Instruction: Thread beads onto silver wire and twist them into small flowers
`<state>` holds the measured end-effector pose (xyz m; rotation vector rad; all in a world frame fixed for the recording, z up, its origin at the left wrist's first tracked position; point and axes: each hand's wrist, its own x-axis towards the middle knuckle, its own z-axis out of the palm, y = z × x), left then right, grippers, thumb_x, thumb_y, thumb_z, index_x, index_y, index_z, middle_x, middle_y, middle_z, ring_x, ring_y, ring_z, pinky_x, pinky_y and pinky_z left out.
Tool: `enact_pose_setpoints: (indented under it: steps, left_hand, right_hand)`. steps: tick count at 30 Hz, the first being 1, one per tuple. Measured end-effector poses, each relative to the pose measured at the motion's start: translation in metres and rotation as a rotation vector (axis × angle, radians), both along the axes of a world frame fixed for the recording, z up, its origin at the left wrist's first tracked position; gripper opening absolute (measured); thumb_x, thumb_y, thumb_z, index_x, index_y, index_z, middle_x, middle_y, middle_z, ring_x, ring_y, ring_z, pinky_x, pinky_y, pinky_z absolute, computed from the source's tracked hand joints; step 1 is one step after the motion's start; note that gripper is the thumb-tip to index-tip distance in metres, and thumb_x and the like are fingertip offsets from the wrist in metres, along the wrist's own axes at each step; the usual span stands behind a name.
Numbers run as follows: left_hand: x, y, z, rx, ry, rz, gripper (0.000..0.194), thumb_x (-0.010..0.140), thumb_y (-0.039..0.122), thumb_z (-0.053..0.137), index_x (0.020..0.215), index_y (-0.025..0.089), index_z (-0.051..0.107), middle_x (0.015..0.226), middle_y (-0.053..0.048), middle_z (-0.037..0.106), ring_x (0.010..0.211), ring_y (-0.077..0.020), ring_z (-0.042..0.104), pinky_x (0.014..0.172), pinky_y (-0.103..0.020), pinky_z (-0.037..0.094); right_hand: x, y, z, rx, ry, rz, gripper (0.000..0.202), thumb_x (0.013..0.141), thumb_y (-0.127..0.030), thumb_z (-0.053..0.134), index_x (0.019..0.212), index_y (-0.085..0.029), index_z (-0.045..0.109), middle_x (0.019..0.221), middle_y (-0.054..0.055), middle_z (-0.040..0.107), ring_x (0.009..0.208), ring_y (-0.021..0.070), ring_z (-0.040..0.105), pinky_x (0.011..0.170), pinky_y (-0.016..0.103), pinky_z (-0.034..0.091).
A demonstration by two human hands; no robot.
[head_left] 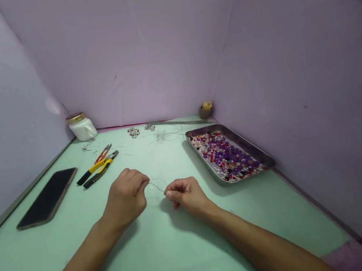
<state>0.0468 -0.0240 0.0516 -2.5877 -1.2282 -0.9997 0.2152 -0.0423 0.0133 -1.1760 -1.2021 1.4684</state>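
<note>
A thin, pale wire with a curved loop runs between my two hands above the green tabletop. My left hand is closed in a pinch on the wire's left end, its back turned up. With thumb and forefinger together, my right hand grips the other end. To the right of my right hand lies a metal tray holding purple, red, white and black beads. Yellow-and-black pliers rest beyond my left hand, beside a red-handled cutting tool.
A dark phone lies at the left. At the back stand a white jar with a gold lid and a small yellow-topped container. Two beaded pieces, loose wire bits and long straight wires lie near the back wall.
</note>
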Motion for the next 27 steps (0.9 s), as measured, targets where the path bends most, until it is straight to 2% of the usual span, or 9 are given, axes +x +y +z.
enact_pose_setpoints:
  steps: [4,6,9,12,14,17,21,25,27]
  left_hand:
    - [0.001,-0.005,0.002,0.089,-0.098,0.105,0.015,0.073,0.011,0.048,0.080,0.018,0.060,0.085,-0.005,0.062,0.079,-0.0171,0.057,0.063,-0.027,0.044]
    - [0.003,-0.008,0.003,0.088,-0.164,0.115,0.015,0.074,0.014,0.048,0.083,0.018,0.060,0.089,-0.005,0.062,0.079,-0.0161,0.058,0.063,-0.025,0.044]
    - [0.005,-0.012,0.003,-0.061,-0.121,0.118,0.014,0.075,0.024,0.051,0.085,0.018,0.060,0.084,-0.004,0.062,0.072,-0.0154,0.058,0.059,-0.024,0.043]
    - [0.007,-0.013,0.001,-0.173,0.009,0.188,0.016,0.076,0.029,0.049,0.079,0.019,0.060,0.072,-0.002,0.061,0.060,-0.0143,0.055,0.052,-0.025,0.038]
    - [0.008,-0.014,0.001,-0.181,0.047,0.195,0.017,0.077,0.026,0.047,0.068,0.019,0.059,0.062,0.000,0.058,0.055,-0.0131,0.052,0.050,-0.024,0.036]
    - [0.011,-0.017,0.000,-0.138,-0.005,0.102,0.020,0.075,0.022,0.046,0.058,0.018,0.054,0.054,0.000,0.054,0.049,-0.0111,0.048,0.048,-0.023,0.034]
    - [0.014,-0.020,-0.006,-0.043,-0.008,0.008,0.021,0.074,0.018,0.046,0.054,0.017,0.053,0.050,0.001,0.050,0.046,-0.0099,0.044,0.046,-0.022,0.031]
    - [0.016,-0.016,-0.013,0.007,-0.023,0.160,0.022,0.073,0.019,0.046,0.051,0.017,0.050,0.048,0.002,0.050,0.045,-0.0098,0.043,0.045,-0.023,0.029]
    - [0.016,-0.013,-0.011,-0.061,-0.020,0.249,0.021,0.073,0.020,0.048,0.052,0.017,0.051,0.050,0.002,0.052,0.047,-0.0104,0.044,0.046,-0.023,0.029]
  right_hand:
    - [-0.001,0.000,-0.001,-0.012,-0.060,-0.019,0.006,0.059,-0.019,0.057,0.057,-0.014,0.058,0.046,-0.004,0.048,0.037,0.0061,0.042,0.040,0.020,0.034]
    - [-0.001,0.000,-0.003,0.004,-0.076,-0.036,0.005,0.060,-0.018,0.056,0.057,-0.014,0.058,0.048,-0.003,0.049,0.037,0.0064,0.042,0.040,0.020,0.034]
    - [-0.001,0.000,-0.004,0.026,-0.094,-0.030,0.006,0.061,-0.019,0.056,0.058,-0.014,0.058,0.047,-0.003,0.049,0.038,0.0069,0.042,0.041,0.020,0.033]
    - [-0.001,-0.001,-0.004,0.033,-0.133,-0.029,0.007,0.061,-0.020,0.055,0.060,-0.014,0.059,0.048,-0.002,0.050,0.039,0.0071,0.042,0.041,0.020,0.033]
    - [-0.002,-0.001,-0.005,0.034,-0.167,-0.034,0.007,0.061,-0.020,0.055,0.061,-0.014,0.060,0.049,-0.002,0.051,0.040,0.0074,0.043,0.041,0.020,0.032]
    - [-0.002,-0.002,-0.006,0.052,-0.238,-0.019,0.010,0.062,-0.021,0.054,0.063,-0.014,0.061,0.049,-0.001,0.051,0.041,0.0083,0.043,0.040,0.020,0.031]
    - [-0.002,-0.008,-0.002,0.234,-0.394,0.065,0.011,0.062,-0.017,0.053,0.061,-0.015,0.064,0.055,0.000,0.057,0.050,0.0104,0.047,0.046,0.021,0.034]
    - [-0.004,-0.014,0.004,0.415,-0.434,0.114,0.013,0.063,-0.013,0.053,0.061,-0.015,0.065,0.060,0.001,0.059,0.057,0.0107,0.050,0.053,0.020,0.037]
    - [-0.004,-0.015,0.006,0.460,-0.445,0.086,0.013,0.065,-0.012,0.053,0.063,-0.014,0.065,0.061,0.001,0.059,0.058,0.0105,0.051,0.054,0.020,0.038]
